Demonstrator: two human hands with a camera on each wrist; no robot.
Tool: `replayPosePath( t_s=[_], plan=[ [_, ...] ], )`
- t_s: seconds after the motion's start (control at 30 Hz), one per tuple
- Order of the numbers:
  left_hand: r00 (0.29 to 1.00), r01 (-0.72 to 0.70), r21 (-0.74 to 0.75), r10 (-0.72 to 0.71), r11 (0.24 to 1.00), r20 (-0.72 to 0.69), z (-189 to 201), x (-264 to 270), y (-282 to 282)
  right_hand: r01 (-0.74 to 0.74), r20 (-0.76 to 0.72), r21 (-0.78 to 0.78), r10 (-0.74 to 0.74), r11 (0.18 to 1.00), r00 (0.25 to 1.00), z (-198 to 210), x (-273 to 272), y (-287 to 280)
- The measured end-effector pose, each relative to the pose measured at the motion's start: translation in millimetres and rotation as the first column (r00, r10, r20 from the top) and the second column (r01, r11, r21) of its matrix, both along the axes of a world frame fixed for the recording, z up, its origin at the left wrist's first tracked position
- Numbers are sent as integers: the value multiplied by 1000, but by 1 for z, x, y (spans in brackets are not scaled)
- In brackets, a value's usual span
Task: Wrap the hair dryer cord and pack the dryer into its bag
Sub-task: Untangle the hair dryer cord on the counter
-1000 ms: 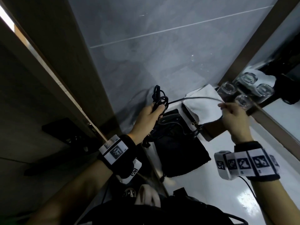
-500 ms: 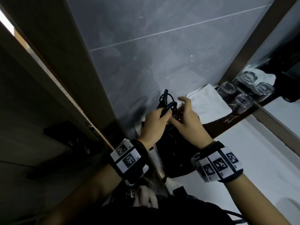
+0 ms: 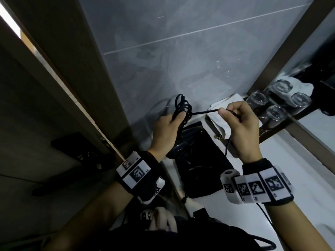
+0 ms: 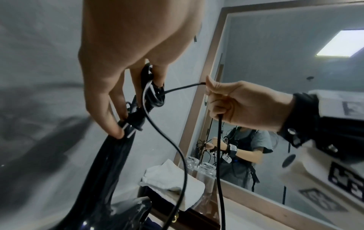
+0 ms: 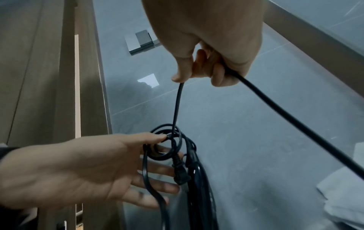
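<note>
Now right hand (image 3: 241, 124) has pulled away, clenching cord (image 3: 204, 112) taut; left hand (image 3: 165, 129) grasps coils.

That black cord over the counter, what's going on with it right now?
A person is winding up the hair dryer cord. The left hand holds the coiled loops together with the dryer's handle, while the right hand pinches a stretch of cord pulled out sideways from the coil. The plug hangs by the coil. The black bag lies on the white counter below, not yet packed.
</note>
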State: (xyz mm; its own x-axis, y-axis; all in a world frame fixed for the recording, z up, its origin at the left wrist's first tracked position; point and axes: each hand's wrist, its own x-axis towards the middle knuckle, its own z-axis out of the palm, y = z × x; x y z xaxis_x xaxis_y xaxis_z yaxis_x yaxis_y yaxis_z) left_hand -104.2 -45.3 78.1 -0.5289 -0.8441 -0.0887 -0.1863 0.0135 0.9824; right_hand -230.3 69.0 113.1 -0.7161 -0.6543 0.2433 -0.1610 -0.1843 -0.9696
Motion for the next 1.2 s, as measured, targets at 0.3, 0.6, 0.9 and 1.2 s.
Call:
replayPosePath(
  t_s=[0.3,0.6,0.9,1.2],
  plan=[
    [999,-36,-180,39,983,18,-4,11,-4,-191,-194,567,355,801,915,-12,-9,16],
    [990,24,-467,43,884,132,5,6,18,28,-376,553,220,832,900,-18,24,-14],
    [950,145,-464,8,874,311,18,6,19,171,-303,412,-42,895,952,-26,37,-22],
    [983,44,-251,3,967,186,4,8,12,5,-302,422,136,907,944,-9,36,-24]
  ],
)
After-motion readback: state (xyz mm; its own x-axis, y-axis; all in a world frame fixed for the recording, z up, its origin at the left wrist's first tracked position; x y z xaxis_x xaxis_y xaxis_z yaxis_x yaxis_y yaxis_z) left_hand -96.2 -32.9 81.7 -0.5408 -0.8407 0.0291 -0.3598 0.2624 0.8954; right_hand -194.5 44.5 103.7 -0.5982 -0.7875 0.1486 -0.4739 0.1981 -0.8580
